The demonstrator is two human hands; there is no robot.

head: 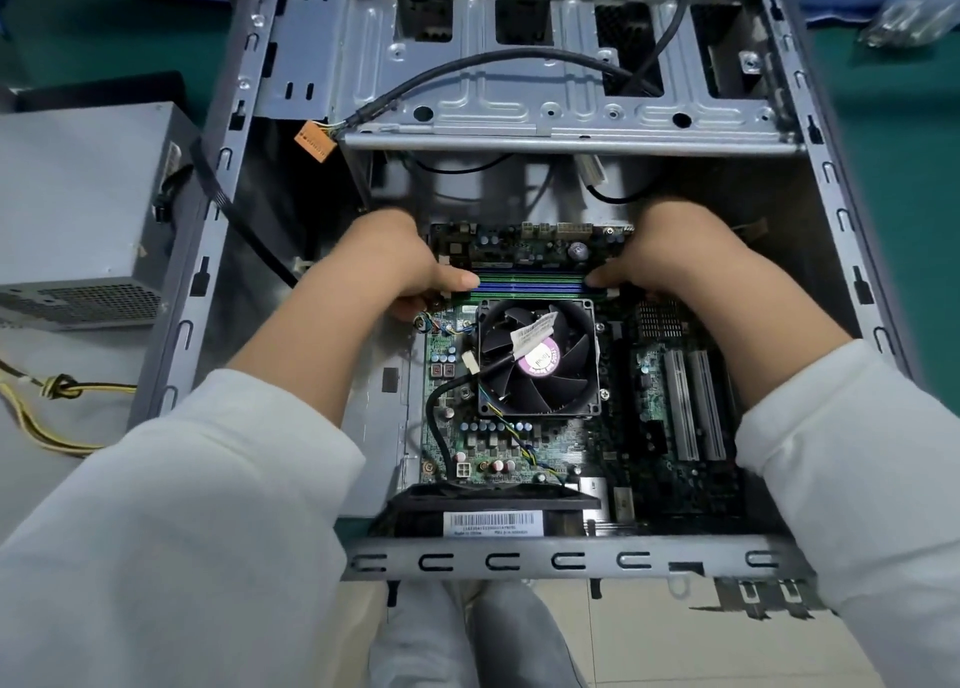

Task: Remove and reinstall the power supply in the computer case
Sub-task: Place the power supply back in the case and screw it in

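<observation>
1. Open grey sheet-metal computer case [218, 209] lying on its side on the green work mat [104, 48], side panel off, insides fully exposed.
2. Boxy grey metal power supply [78, 204] sitting outside the case, just beside its left wall on the mat — vent grille facing the camera, bundle of yellow and black wires [47, 407] trailing off to the lower left with a knot in it.
3. Left hand [400, 266] down at the left end of the blue and green memory slots [530, 286], thumb stretched along the top edge of the slots, other fingers tucked under at the board edge. Looks like pressing or pinching at the slot end, but can't tell for sure whether anything is actually gripped.
4. Right hand [670, 256] mirrored at the right end of the same slots — thumb pointing inward along them, fingers curled down out of sight. Same deal, grip not clear.
5. Both forearms in white sleeves [208, 505] reaching in over the near edge of the case.
6. Green motherboard [670, 459] filling the floor of the case, black square CPU cooler fan [537, 360] with a pinkish round hub sticker sitting just below the memory slots, between the two arms.
7. Silver perforated drive cage [519, 84] across the far end, thick black cable [467, 64] draped over it, ending in an orange connector [311, 139] hanging loose near the left wall.
8. White expansion slots [696, 401] on the right side of the board, near the right forearm.
</observation>
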